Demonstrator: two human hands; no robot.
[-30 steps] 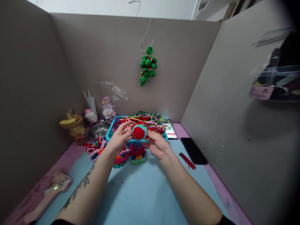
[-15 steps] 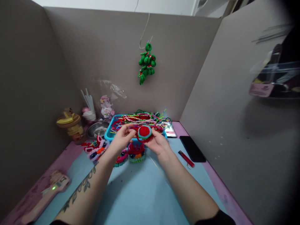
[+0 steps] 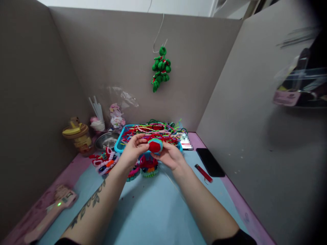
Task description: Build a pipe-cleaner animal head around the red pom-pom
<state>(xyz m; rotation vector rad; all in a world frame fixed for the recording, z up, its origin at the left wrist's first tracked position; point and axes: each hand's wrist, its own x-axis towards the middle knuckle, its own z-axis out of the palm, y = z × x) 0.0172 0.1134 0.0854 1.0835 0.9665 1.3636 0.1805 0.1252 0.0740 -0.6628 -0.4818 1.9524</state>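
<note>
A small round piece of fuzzy wire, red in the middle with a teal rim (image 3: 155, 145), is held up over the table between both hands. My left hand (image 3: 133, 150) pinches its left side with thumb and fingers. My right hand (image 3: 170, 156) grips its right and lower side, fingers curled. Just behind stands a blue tray (image 3: 119, 145) heaped with fuzzy wires of many colours (image 3: 155, 130). Under the hands lie finished wire figures (image 3: 149, 167).
More wire figures (image 3: 104, 163) lie at the left. A metal bowl (image 3: 106, 140), a yellow jar (image 3: 76, 135) and a cup of sticks (image 3: 97, 119) stand at the back left. A black phone (image 3: 210, 162) and red lighter (image 3: 203, 173) lie right, a pink glue gun (image 3: 49, 212) near left. A green ornament (image 3: 160, 68) hangs on the cardboard wall.
The round piece has been turned in my fingers and tilted, so its red face now points more downward. Both hands stayed in about the same place.
</note>
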